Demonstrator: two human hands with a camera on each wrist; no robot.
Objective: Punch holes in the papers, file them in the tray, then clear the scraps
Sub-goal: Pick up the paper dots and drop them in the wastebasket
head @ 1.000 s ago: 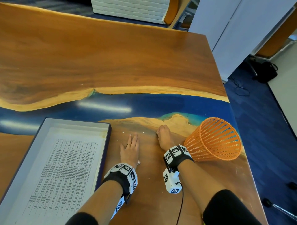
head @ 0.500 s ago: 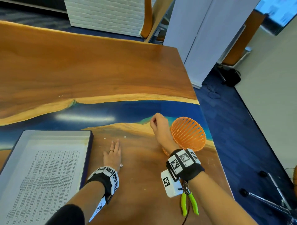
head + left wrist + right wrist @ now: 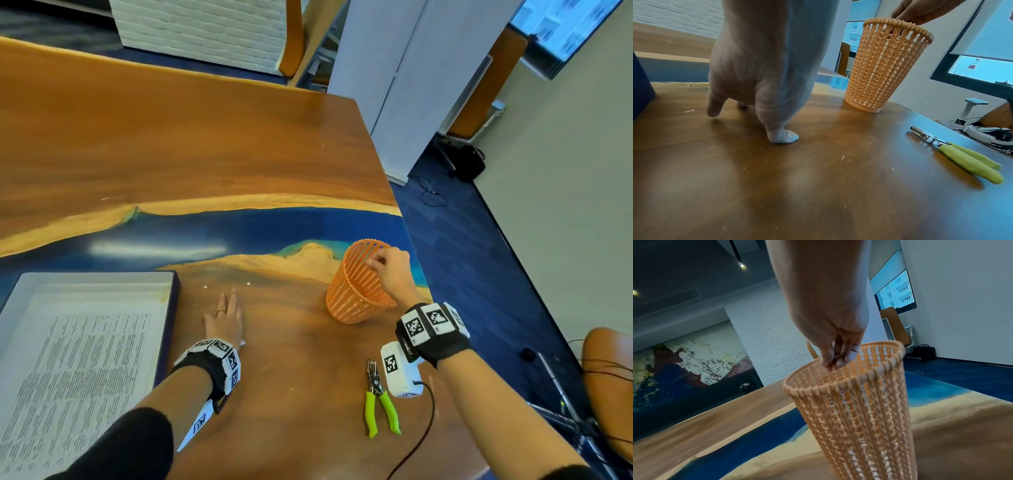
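A: How far along does it look?

B: Late, I'd say. The papers (image 3: 73, 370) lie in the tray (image 3: 171, 301), just left of the left hand (image 3: 224, 323). The punch (image 3: 378, 399) lies on the desk (image 3: 291, 411), under the right wrist, and nobody holds it.

A: So only the scraps are left?

B: It seems so. A few white scraps (image 3: 248, 283) sit on the desk just past the left hand's fingertips. That hand lies flat on the desk with its fingers straight, holding nothing.

A: And the right hand (image 3: 390, 270)?

B: It is over the mouth of the upright bin (image 3: 356, 294), with its fingertips (image 3: 835, 360) bunched together just inside the rim. They may be pinching a scrap, but I cannot tell whether they hold anything.

A: What remains?

B: My guess is gathering the last scraps into the bin.
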